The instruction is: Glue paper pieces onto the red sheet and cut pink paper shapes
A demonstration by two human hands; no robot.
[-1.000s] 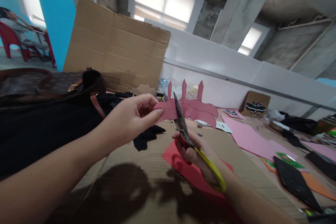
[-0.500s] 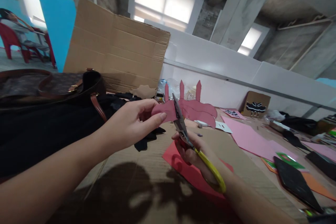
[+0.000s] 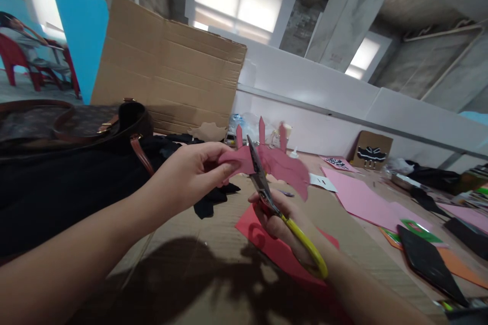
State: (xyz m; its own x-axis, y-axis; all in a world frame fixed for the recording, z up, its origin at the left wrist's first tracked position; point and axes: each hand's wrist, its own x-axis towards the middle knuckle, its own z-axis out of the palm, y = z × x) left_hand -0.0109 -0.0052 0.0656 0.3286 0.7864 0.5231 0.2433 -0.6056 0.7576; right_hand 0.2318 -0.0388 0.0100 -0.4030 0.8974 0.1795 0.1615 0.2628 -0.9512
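Note:
My left hand [image 3: 194, 172] pinches the left end of a dark pink paper shape [image 3: 284, 165], which has a wavy body and three narrow pointed strips standing up from it. Yellow-handled scissors [image 3: 305, 244] are in my right hand [image 3: 284, 221], their blades pointing up and left across the paper close to my left fingertips. The right part of the paper hangs free and droops. Below my right hand, a red sheet [image 3: 249, 224] lies on the cardboard [image 3: 179, 284].
A dark bag [image 3: 76, 172] stands at the left, before an upright cardboard panel [image 3: 175, 66]. Black paper pieces [image 3: 208, 206] lie near my left hand. Pink sheets [image 3: 362, 198] and a black flat object [image 3: 430, 264] are at the right. A person sits far left.
The right end of the pink paper has swung down and slightly left, and its pointed strips have shifted left. Both hands have moved only slightly and keep their holds.

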